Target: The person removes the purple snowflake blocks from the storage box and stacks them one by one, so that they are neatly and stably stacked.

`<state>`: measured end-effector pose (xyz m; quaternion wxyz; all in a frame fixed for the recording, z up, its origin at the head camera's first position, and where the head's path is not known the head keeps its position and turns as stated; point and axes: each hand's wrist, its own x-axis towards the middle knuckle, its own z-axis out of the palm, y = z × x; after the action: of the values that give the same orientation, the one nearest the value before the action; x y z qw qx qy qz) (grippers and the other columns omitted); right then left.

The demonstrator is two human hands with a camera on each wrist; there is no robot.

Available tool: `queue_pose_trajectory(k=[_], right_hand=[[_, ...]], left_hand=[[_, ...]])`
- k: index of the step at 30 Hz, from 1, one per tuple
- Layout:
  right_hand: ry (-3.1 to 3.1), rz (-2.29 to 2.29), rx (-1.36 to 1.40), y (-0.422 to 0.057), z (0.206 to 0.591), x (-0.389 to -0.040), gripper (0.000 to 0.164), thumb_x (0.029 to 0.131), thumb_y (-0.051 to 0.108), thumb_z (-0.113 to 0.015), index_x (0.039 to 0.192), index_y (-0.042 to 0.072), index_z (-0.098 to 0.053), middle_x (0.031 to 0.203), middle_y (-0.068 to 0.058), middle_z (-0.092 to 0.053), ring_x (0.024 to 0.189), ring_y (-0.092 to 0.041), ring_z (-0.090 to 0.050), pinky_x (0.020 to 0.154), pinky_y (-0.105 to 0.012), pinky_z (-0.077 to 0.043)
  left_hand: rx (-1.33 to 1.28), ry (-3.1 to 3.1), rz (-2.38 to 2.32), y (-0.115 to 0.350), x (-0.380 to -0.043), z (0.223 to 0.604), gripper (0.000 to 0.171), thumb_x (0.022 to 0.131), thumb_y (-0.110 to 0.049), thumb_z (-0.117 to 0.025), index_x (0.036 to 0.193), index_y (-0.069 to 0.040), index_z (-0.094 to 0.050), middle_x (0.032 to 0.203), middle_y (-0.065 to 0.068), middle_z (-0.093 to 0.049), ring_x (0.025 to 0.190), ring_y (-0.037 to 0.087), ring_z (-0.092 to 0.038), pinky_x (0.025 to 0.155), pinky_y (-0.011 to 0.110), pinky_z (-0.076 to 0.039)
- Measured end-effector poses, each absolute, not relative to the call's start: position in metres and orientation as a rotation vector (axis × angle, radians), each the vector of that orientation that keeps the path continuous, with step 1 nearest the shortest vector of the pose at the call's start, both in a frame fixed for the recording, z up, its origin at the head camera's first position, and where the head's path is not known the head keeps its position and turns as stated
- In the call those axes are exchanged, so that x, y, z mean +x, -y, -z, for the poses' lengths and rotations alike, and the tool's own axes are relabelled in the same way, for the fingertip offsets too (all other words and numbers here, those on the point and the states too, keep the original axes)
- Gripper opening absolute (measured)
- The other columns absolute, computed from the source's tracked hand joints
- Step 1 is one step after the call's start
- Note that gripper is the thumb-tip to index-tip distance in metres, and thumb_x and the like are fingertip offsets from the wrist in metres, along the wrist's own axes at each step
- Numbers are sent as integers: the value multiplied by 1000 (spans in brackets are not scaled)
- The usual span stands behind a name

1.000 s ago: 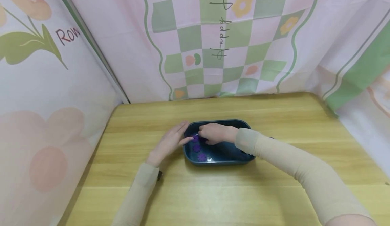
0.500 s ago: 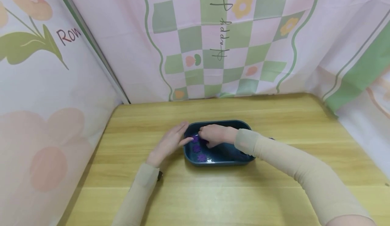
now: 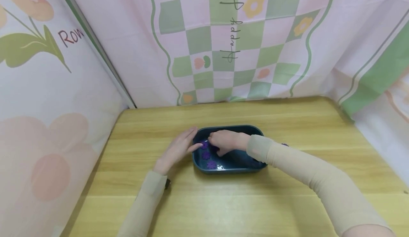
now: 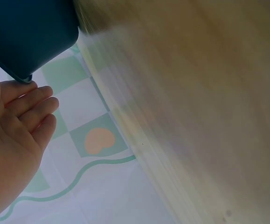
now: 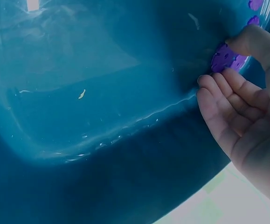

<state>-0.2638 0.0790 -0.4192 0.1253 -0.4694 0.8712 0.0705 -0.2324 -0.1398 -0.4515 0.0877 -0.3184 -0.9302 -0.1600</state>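
A dark teal basin (image 3: 236, 171) rests on the table. Along its left end lie several purple notched plastic discs (image 3: 211, 165) in a row. My right hand (image 3: 226, 141) reaches down into it. In the right wrist view the right thumb and fingertips pinch a purple disc (image 5: 222, 58) near the basin's wall, with another disc (image 5: 238, 62) just behind it. My left hand (image 3: 179, 148) is at the basin's left rim, thumb over the edge beside the discs. In the left wrist view its loosely extended fingers (image 4: 39, 112) lie outside the rim, the index finger touching it.
A small purple piece (image 3: 285, 144) lies on the wooden table (image 3: 204, 205), partly hidden behind the right sleeve (image 3: 306, 169). Patterned curtains (image 3: 223, 66) border the table's back and sides. A dark wrist device (image 3: 167, 183) shows at the left cuff.
The right hand has shifted very slightly inside the basin, its thumb a little lower. The left hand, basin and row of discs stay put.
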Motion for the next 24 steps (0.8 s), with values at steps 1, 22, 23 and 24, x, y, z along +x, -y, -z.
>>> queue_pose_trajectory(k=[1,22,23,24], right_hand=[[-2539,-208,-1372,-79,419,-264,36,86,25,-76,111,2,-66,101,-9,-67,74,-12,-58,75,-27,-60],[-2532,-225,-1370,-77,422,-263,39,84,23,-78,113,1,-64,98,-8,-65,72,-12,-54,68,-25,-55],[-2532,-229,-1370,-77,421,-263,39,84,23,-78,113,1,-64,98,-8,-65,72,-12,-54,68,-24,-55],[-2531,-233,-1370,-77,421,-263,40,84,23,-78,114,1,-64,98,-8,-65,72,-11,-54,67,-24,-55]], left_hand=[[-947,2772,475,140,-233,452,67,98,-42,-59,144,5,-46,148,24,-50,138,36,-49,117,46,-42],[-958,2779,481,140,-234,452,67,98,-42,-58,146,3,-45,148,24,-49,139,36,-48,117,48,-42],[-955,2783,480,140,-234,452,67,99,-42,-58,146,3,-45,148,24,-49,139,35,-48,117,48,-42],[-952,2788,478,140,-234,453,67,99,-43,-58,146,3,-45,149,24,-49,139,35,-48,117,47,-42]])
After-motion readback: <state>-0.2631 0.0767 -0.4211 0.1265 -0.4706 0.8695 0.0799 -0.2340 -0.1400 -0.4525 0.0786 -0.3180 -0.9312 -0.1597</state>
